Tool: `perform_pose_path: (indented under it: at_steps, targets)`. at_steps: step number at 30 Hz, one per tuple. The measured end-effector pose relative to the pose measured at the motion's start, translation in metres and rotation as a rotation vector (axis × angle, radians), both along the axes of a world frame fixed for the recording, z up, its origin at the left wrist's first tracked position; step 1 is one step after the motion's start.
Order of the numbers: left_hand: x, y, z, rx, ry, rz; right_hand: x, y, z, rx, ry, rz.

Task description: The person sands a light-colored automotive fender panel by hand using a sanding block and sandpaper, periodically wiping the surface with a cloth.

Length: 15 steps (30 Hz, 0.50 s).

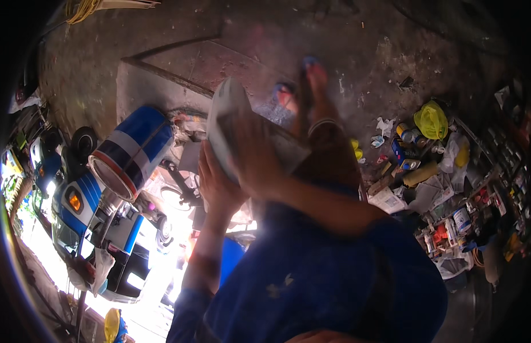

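A pale grey, smooth, curved panel point(230, 94) with a rounded end is held up in front of my body, above my lap. My left hand point(218, 177) grips its left edge, fingers up along the side and closed against it. Across the panel's face lies my right hand point(255, 151), smeared by motion. Its fingers are blurred, and I cannot make out whether anything is under them. A darker patch shows on the panel beside that hand. The panel's lower part is hidden behind both hands.
A blue and white drum point(141, 143) lies tilted to the left. Beyond it are a blue and white vehicle part with an orange lamp point(75, 201) and a tyre point(84, 140). Right of my legs, a yellow bag point(431, 120), cans and scraps litter the floor.
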<state>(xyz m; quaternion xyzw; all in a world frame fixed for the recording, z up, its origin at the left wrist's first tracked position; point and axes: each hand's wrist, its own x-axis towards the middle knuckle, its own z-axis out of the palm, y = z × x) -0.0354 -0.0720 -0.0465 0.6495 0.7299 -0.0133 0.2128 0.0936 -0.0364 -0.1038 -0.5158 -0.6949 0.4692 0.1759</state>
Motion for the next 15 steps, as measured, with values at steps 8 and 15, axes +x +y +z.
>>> perform_pose_path:
  at_steps: [8,15]
  targets:
    - [0.009,0.010,0.007,-0.069,-0.001,0.051,0.008,-0.012,-0.009,-0.046,0.164,-0.150]
    - [0.011,0.017,0.013,-0.115,0.018,0.012,0.007,0.093,-0.069,-0.481,0.264,-0.098]
